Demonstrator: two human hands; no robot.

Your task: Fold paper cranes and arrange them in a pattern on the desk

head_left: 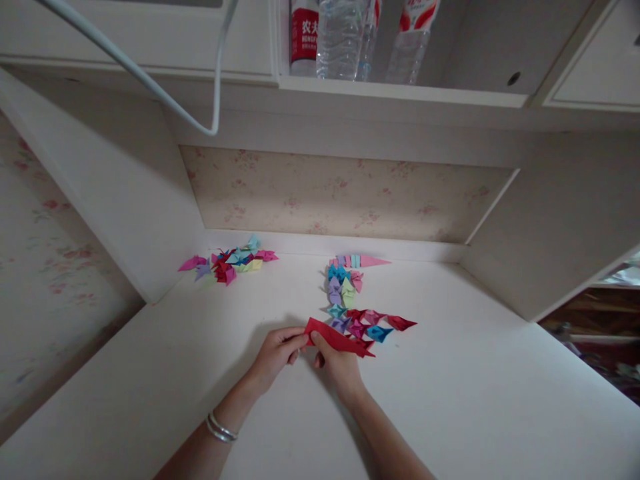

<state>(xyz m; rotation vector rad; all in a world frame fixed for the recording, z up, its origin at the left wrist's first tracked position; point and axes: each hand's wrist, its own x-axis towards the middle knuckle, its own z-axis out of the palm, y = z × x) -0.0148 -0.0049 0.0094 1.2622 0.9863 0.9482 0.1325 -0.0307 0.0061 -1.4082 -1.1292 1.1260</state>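
Note:
A folded piece of red paper (333,339) is held between my two hands, just above the white desk. My left hand (279,350) pinches its left corner between thumb and fingers. With the thumb on top, my right hand (337,363) grips the paper near the same end, its curled fingers partly hidden below. Right behind the paper lies a group of small folded paper pieces (370,317) in red, pink, purple and blue. Farther back are more folded pieces (345,283) and a row of pink, purple and teal paper (360,261).
At the back left lies a heap of colourful folded paper pieces (235,260). Plastic bottles (340,40) stand on the shelf above the desk (450,373). A white cable (150,83) hangs down at the upper left. Side panels (540,220) border the desk.

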